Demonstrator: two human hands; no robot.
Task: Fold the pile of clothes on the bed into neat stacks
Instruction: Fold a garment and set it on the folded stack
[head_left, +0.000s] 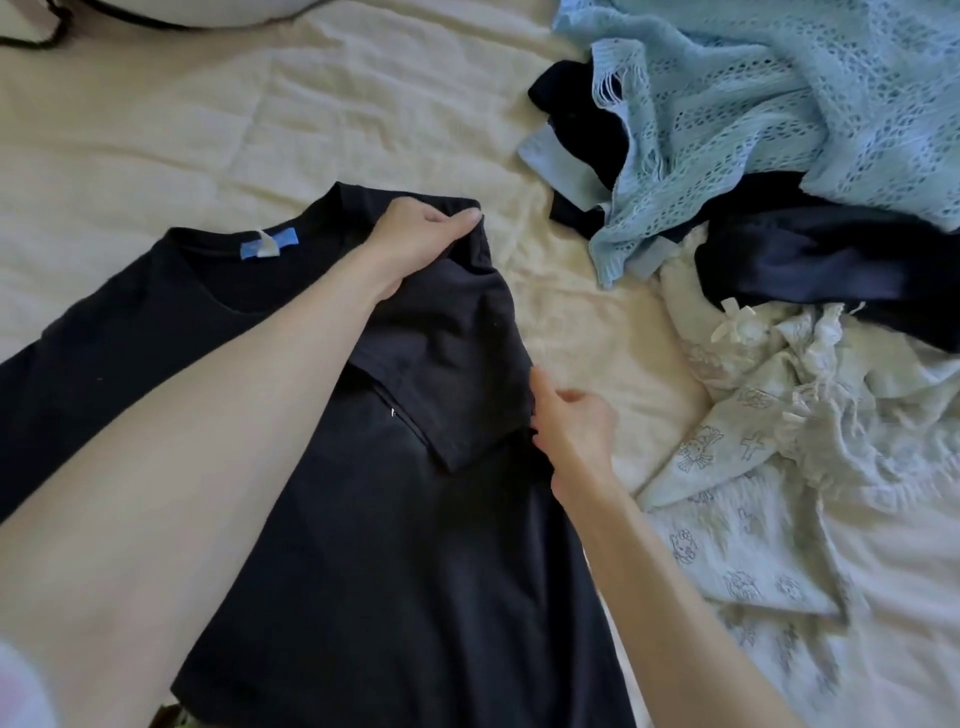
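head view: you've folded one sleeve in; your left hand (415, 234) pinches the black t-shirt (322, 467) shoulder, right hand (569, 423) grips its side edge (the clothes pile (779, 208) waits unfolded).

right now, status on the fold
Left hand pinches black cotton t-shirt shoulder; right hand grips its folded side. Unfolded pile alongside, not blocking.

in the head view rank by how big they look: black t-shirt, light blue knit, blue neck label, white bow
1. black t-shirt
2. light blue knit, though it runs off the frame and lies farther away, so its true size is unsure
3. blue neck label
4. white bow, close to the label in apparent size
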